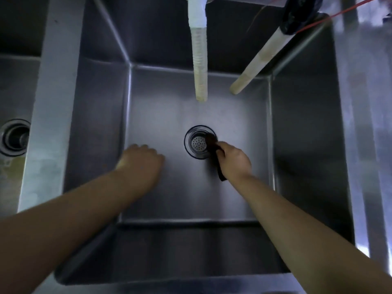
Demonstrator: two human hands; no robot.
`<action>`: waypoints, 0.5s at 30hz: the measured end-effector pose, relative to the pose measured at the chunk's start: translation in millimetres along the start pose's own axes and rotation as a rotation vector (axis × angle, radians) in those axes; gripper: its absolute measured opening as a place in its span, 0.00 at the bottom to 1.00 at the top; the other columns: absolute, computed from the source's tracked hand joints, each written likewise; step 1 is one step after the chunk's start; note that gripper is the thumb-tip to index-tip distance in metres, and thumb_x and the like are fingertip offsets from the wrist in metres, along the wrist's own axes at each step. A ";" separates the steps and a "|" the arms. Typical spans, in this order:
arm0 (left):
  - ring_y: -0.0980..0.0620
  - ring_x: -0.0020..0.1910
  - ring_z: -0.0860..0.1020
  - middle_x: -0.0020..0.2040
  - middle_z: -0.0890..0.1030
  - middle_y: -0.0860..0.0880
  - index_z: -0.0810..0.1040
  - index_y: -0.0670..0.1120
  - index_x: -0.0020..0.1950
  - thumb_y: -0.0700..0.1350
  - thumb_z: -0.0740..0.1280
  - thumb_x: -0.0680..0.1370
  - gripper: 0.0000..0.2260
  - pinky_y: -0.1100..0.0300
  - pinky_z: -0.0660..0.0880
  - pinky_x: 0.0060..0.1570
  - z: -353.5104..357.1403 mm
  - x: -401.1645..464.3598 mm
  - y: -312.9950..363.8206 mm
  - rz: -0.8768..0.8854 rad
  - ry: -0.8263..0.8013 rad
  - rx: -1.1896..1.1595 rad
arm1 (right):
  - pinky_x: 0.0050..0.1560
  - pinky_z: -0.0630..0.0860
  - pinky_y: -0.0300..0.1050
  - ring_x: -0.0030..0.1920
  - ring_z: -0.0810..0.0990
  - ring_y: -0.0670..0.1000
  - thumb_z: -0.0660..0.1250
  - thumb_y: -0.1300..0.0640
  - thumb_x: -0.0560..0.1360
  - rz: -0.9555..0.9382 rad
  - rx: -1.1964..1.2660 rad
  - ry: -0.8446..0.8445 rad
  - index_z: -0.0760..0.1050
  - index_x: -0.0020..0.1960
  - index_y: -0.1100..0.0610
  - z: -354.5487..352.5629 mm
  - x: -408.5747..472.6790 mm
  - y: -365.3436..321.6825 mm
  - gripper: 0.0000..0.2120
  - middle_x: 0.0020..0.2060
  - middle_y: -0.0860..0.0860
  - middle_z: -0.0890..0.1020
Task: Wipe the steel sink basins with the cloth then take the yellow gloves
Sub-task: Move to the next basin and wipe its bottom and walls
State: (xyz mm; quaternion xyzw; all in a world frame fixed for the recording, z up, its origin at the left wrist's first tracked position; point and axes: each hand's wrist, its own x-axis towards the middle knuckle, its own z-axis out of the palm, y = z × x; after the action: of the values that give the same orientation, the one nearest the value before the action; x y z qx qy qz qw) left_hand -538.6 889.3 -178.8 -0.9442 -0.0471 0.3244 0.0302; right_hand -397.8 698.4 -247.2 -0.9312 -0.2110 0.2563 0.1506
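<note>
Inside the steel basin (301, 132), the right hand (232, 160) grips a dark cloth (214, 148) at the drain strainer's (198, 143) right edge. Left hand (141, 161) rests flat, holding nothing. Two hoses (199, 58) hang above the far wall; a second basin (14, 85) lies left.

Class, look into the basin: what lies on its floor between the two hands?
In the head view, only bare steel floor separates the left hand from the right hand; the drain strainer sits just beyond that stretch.
</note>
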 end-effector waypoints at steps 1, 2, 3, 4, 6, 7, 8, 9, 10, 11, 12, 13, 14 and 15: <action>0.46 0.57 0.73 0.57 0.76 0.47 0.73 0.48 0.57 0.48 0.61 0.76 0.12 0.55 0.67 0.54 5.2 15.8 12.4 0.019 0.011 -0.049 | 0.51 0.71 0.43 0.58 0.76 0.56 0.57 0.54 0.80 -0.031 -0.015 0.033 0.70 0.68 0.49 6.2 10.9 -8.1 0.18 0.61 0.53 0.78; 0.46 0.58 0.71 0.58 0.74 0.47 0.72 0.47 0.59 0.47 0.62 0.76 0.13 0.55 0.66 0.55 10.6 32.0 22.0 0.032 0.033 -0.078 | 0.55 0.70 0.45 0.62 0.73 0.56 0.57 0.54 0.80 -0.060 -0.050 0.023 0.68 0.70 0.51 14.8 20.9 -14.4 0.19 0.64 0.54 0.75; 0.45 0.60 0.69 0.60 0.73 0.46 0.70 0.46 0.61 0.46 0.61 0.76 0.14 0.54 0.65 0.56 17.5 47.9 28.4 0.038 0.066 -0.090 | 0.59 0.69 0.47 0.64 0.70 0.57 0.57 0.53 0.80 -0.091 -0.122 -0.029 0.66 0.72 0.54 24.7 29.9 -19.8 0.21 0.67 0.55 0.72; 0.45 0.63 0.67 0.64 0.70 0.45 0.68 0.46 0.64 0.46 0.61 0.76 0.17 0.53 0.64 0.58 24.5 61.9 32.8 0.033 0.099 -0.106 | 0.62 0.67 0.49 0.65 0.67 0.58 0.57 0.53 0.80 -0.123 -0.218 -0.107 0.64 0.72 0.56 35.8 36.9 -24.0 0.21 0.68 0.57 0.70; 0.45 0.72 0.58 0.74 0.59 0.43 0.60 0.46 0.72 0.46 0.61 0.76 0.25 0.49 0.58 0.66 36.4 83.5 35.5 0.011 0.128 -0.147 | 0.64 0.64 0.50 0.65 0.67 0.58 0.55 0.53 0.79 -0.171 -0.351 -0.244 0.63 0.71 0.60 57.1 44.4 -28.9 0.22 0.67 0.58 0.69; 0.45 0.75 0.53 0.76 0.53 0.42 0.55 0.47 0.75 0.48 0.62 0.76 0.29 0.47 0.54 0.70 41.0 92.0 34.4 0.001 0.115 -0.160 | 0.65 0.62 0.49 0.66 0.66 0.57 0.55 0.53 0.79 -0.167 -0.348 -0.279 0.62 0.72 0.60 66.0 46.9 -30.0 0.23 0.68 0.57 0.69; 0.45 0.76 0.48 0.78 0.47 0.43 0.52 0.48 0.76 0.50 0.63 0.76 0.32 0.44 0.50 0.71 44.8 99.3 32.1 -0.002 0.085 -0.167 | 0.66 0.61 0.48 0.67 0.66 0.56 0.55 0.53 0.78 -0.146 -0.324 -0.301 0.60 0.72 0.60 72.8 49.3 -31.2 0.24 0.68 0.57 0.68; 0.44 0.76 0.44 0.78 0.43 0.43 0.49 0.50 0.77 0.52 0.64 0.76 0.35 0.42 0.47 0.71 48.3 104.7 29.2 0.002 0.048 -0.163 | 0.66 0.60 0.47 0.67 0.65 0.56 0.54 0.53 0.78 -0.130 -0.307 -0.310 0.59 0.73 0.60 77.4 53.1 -31.9 0.25 0.69 0.57 0.67; 0.44 0.76 0.42 0.77 0.40 0.43 0.46 0.51 0.77 0.55 0.65 0.75 0.38 0.40 0.46 0.71 51.9 108.4 25.7 0.011 0.013 -0.153 | 0.66 0.59 0.47 0.67 0.65 0.56 0.54 0.52 0.78 -0.124 -0.308 -0.323 0.60 0.72 0.61 79.8 57.5 -32.6 0.25 0.69 0.57 0.67; 0.43 0.76 0.41 0.77 0.39 0.43 0.44 0.51 0.77 0.58 0.66 0.74 0.40 0.38 0.47 0.71 56.0 110.7 22.3 0.023 -0.011 -0.139 | 0.66 0.59 0.48 0.67 0.65 0.57 0.54 0.51 0.78 -0.125 -0.318 -0.339 0.61 0.71 0.61 80.5 61.7 -32.5 0.25 0.68 0.57 0.68; 0.43 0.76 0.40 0.77 0.37 0.43 0.42 0.52 0.77 0.59 0.65 0.74 0.42 0.37 0.48 0.71 60.4 112.6 19.8 0.033 -0.020 -0.123 | 0.65 0.59 0.49 0.67 0.65 0.57 0.53 0.51 0.78 -0.136 -0.328 -0.359 0.63 0.70 0.62 80.4 65.7 -31.0 0.24 0.68 0.58 0.69; 0.43 0.76 0.40 0.77 0.36 0.43 0.40 0.53 0.77 0.60 0.65 0.74 0.42 0.36 0.49 0.70 64.1 114.4 18.0 0.040 -0.019 -0.110 | 0.65 0.60 0.49 0.66 0.65 0.58 0.53 0.51 0.79 -0.160 -0.338 -0.368 0.64 0.70 0.62 79.2 68.5 -28.6 0.23 0.67 0.58 0.69; 0.42 0.76 0.40 0.76 0.36 0.43 0.39 0.54 0.77 0.61 0.65 0.74 0.43 0.35 0.50 0.69 65.8 116.2 17.4 0.045 -0.018 -0.101 | 0.64 0.60 0.50 0.65 0.66 0.59 0.53 0.51 0.79 -0.194 -0.348 -0.373 0.65 0.69 0.62 77.7 70.7 -25.2 0.22 0.66 0.59 0.69; 0.41 0.75 0.40 0.76 0.36 0.42 0.39 0.54 0.76 0.61 0.65 0.74 0.43 0.34 0.51 0.68 65.6 118.2 17.6 0.049 -0.024 -0.093 | 0.63 0.61 0.50 0.64 0.66 0.59 0.53 0.51 0.80 -0.233 -0.360 -0.370 0.67 0.68 0.61 76.7 72.1 -21.7 0.21 0.65 0.59 0.70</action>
State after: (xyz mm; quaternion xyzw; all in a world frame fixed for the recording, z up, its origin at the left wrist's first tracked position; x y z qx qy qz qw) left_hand -485.0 886.4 -304.1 -0.9416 -0.0393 0.3338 -0.0222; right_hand -389.9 764.3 -331.7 -0.8498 -0.3826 0.3614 -0.0301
